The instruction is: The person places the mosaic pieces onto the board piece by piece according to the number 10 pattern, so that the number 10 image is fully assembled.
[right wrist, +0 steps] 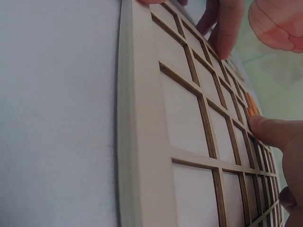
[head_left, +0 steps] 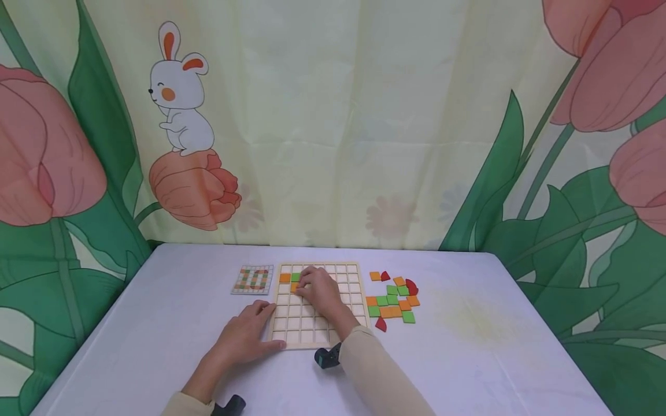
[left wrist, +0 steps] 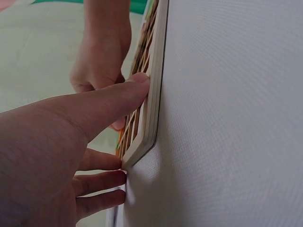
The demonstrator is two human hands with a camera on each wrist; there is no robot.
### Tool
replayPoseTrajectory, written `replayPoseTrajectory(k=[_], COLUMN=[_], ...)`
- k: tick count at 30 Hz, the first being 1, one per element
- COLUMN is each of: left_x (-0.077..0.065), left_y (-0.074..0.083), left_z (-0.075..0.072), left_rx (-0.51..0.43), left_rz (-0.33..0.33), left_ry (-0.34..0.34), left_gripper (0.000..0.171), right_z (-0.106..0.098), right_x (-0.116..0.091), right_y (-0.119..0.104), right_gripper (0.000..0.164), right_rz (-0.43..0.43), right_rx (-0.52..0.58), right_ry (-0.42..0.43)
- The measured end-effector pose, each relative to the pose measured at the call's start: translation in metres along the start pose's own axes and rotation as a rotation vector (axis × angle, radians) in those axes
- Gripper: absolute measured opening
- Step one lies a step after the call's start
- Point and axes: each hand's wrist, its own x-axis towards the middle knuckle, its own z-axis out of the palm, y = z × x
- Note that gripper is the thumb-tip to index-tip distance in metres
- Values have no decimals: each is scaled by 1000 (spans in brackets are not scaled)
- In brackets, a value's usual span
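A wooden grid board (head_left: pixel 308 341) lies flat on the table. Its top left holds an orange tile (head_left: pixel 284 278) and a green tile (head_left: pixel 295 277). My right hand (head_left: pixel 324 292) reaches over the board, its thumb and fingertips pinching an orange square tile (head_left: pixel 294 287) at a second-row cell; the fingers partly hide it. In the right wrist view the thumb (right wrist: pixel 272 130) touches down beside orange. My left hand (head_left: pixel 247 335) rests at the board's near left corner. Its thumb (left wrist: pixel 138 82) lies on the rim, and its straight fingers (left wrist: pixel 102 182) touch the side.
A pattern card (head_left: pixel 253 279) with a coloured grid lies left of the board. On the right are scattered orange tiles (head_left: pixel 385 312), green tiles (head_left: pixel 382 301) and red quarter-round tiles (head_left: pixel 411 287). A patterned curtain (head_left: pixel 333 144) hangs behind the white-covered table (head_left: pixel 468 358).
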Motion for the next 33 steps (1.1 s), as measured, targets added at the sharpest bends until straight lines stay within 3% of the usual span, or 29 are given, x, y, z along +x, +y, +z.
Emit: replayPoseTrajectory(k=[13,22,33], left_x=[0,1,1], left_y=[1,-2,-3], left_z=[2,1,0], left_rx=[4,23,3], left_rz=[-6,5,3], left_ry=[-12,-6,-12], left_gripper=[87,88,89], right_z=[-5,-17,-39], right_x=[-2,-11,-28], right_y=[5,7,21], right_gripper=[6,13,19], right_rz=[-9,-13,81], right_rx=[-44,31,119], right_ry=[-12,-18,-26])
